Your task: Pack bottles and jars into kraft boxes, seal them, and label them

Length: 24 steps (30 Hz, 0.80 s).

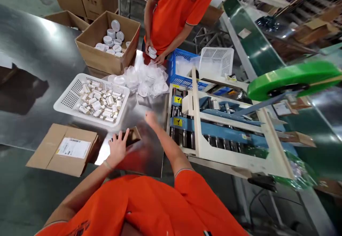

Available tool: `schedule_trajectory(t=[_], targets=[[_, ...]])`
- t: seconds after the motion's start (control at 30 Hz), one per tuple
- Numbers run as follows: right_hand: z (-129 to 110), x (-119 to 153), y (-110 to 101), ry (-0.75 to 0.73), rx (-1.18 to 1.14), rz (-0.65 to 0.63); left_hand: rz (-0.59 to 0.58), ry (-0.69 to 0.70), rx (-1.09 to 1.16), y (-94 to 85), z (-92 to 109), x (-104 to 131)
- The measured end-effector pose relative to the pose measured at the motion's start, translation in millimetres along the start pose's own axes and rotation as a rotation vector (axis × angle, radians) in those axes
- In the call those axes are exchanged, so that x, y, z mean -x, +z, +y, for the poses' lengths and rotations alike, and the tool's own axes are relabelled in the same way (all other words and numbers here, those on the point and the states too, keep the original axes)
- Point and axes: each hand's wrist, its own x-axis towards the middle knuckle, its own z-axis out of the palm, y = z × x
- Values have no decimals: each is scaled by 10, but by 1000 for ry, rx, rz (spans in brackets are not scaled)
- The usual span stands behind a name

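We find our left hand [117, 150] over the near edge of the steel surface [26, 29], its grip apart, fingers spread. The fingertips lie at the left side of a small brown box [135, 134]; we cannot tell how firmly they touch it. Our right hand [151, 118] is beyond the box and to its right, fingers curled; we cannot tell whether that grip closes on anything.

Left of the box we note a labelled carton [55, 145], lying near the edge. Beyond our left hand stands a white basket [68, 96] of small white parts [103, 102] with metal ends. Behind it we see an open carton [100, 59] of white discs [115, 25], with clear bags [149, 79] heaped to its right. Across from us a co-worker [184, 11] in orange holds a few discs. To our right we record a roller machine [221, 131], with a green tape roll [288, 79] mounted above it.
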Motion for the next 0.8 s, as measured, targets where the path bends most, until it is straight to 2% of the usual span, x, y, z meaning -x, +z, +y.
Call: schedule_trajectory(t=[0.1, 0.2, 0.27, 0.37, 0.47, 0.53, 0.6, 0.7, 0.8], targets=[[-298, -931, -373, -56, 50, 200, 17, 68, -120, 79, 47, -12], [-455, -1564, -429, -21, 76, 323, 29, 101, -116, 184, -16, -24], [-445, -1751, -329, 59, 66, 304, 40, 126, -92, 230, -74, -33], [-311, -1738, -154, 78, 64, 278, 72, 169, -32, 251, -142, -41], [-122, -1443, -86, -33, 37, 280, 107, 206, 58, 254, -184, -59], [28, -1063, -98, -173, -6, 294, 136, 225, 140, 273, -209, -91], [201, -523, -124, -363, -23, 326, 171, 244, 242, 310, -239, -137], [445, 449, -116, -640, 44, 319, 232, 272, 406, 379, -290, -211], [527, 1214, 29, -793, 162, 115, 278, 291, 515, 427, -325, -262]])
